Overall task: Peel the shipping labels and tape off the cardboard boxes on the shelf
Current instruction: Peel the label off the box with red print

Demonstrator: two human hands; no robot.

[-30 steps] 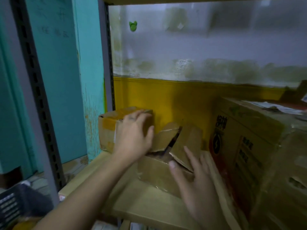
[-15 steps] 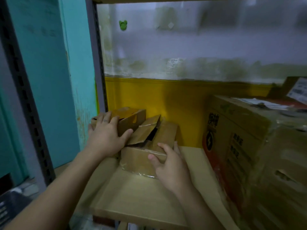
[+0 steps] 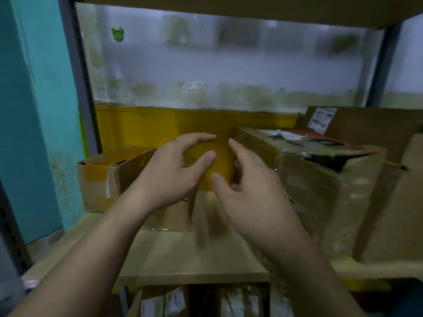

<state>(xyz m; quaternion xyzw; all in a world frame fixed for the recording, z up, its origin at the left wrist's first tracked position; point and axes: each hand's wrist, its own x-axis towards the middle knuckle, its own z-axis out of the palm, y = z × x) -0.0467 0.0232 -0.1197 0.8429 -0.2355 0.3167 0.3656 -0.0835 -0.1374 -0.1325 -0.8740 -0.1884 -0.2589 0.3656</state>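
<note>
**Head view: a shelf (image 3: 194, 255) of cardboard boxes, with the big box (image 3: 320, 184) on the right as the reference.**

- **Low box:** The low box (image 3: 174, 216) stands left of the big box, with a strip of bare shelf between them. The left wrist hides most of it. Glossy tape (image 3: 164, 228) shows along its lower edge.
- **End box:** The end box (image 3: 100, 179) sits farther left of the big box, beside the upright (image 3: 75, 88). A yellow band crosses its front, probably tape.
- **Label:** Behind the big box, a leaning cardboard sheet (image 3: 370, 124) bears a white label (image 3: 321, 120).
- **Left hand:** The left hand (image 3: 174, 177) is held over the low box with fingers gently curved and thumb spread, and it grips nothing. The spread would suit spanning the box top.
- **Right hand:** The right hand (image 3: 251, 197) is in the gap just left of the big box. Its index finger is straight and the other fingers are loosely curled, with nothing seen in it.

Both palms face inward, as if to take the low box from either side, probably to turn it and find a tape end. No label or tape appears lifted yet. The picture is blurred, so it is unclear whether the left hand touches the low box.
</note>
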